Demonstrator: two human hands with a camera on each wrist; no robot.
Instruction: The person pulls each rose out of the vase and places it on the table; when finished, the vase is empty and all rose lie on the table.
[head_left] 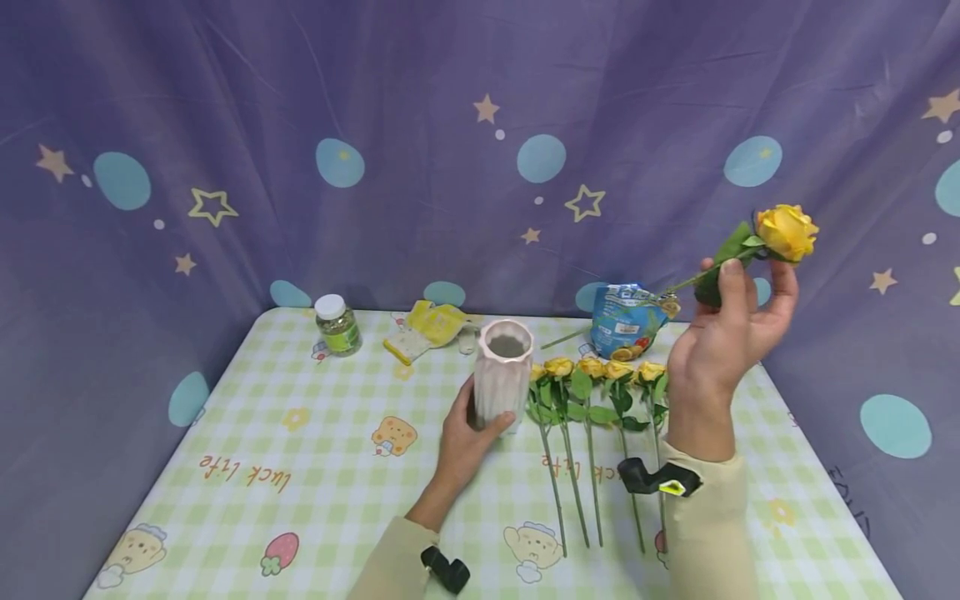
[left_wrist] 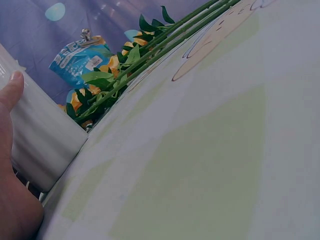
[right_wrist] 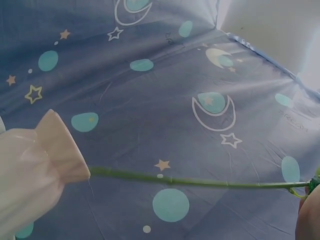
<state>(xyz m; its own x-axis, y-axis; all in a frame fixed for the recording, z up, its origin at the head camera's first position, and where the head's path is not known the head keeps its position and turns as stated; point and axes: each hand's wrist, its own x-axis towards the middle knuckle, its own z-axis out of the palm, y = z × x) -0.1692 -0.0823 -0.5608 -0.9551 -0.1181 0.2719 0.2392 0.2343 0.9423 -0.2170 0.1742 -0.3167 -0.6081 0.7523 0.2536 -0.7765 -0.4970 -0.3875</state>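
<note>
A white fluted vase (head_left: 501,383) with a pinkish rim stands upright on the table. My left hand (head_left: 465,437) grips its lower body, the thumb lying across the front. Raised on the right, my right hand (head_left: 727,337) pinches a yellow rose (head_left: 786,233) close below its bloom and leaves. The rose's long green stem (right_wrist: 225,184) slants down to the left, and its far end overlaps the vase rim in the right wrist view. Several more yellow roses (head_left: 558,367) lie side by side right of the vase, blooms away from me.
Behind the roses stands a blue bag (head_left: 626,325) with a clip on top. A white-lidded jar (head_left: 337,325) and a yellow-and-white packet (head_left: 427,329) are at the back left. The checked tablecloth (head_left: 330,500) covers the table; a patterned curtain (head_left: 420,100) hangs behind.
</note>
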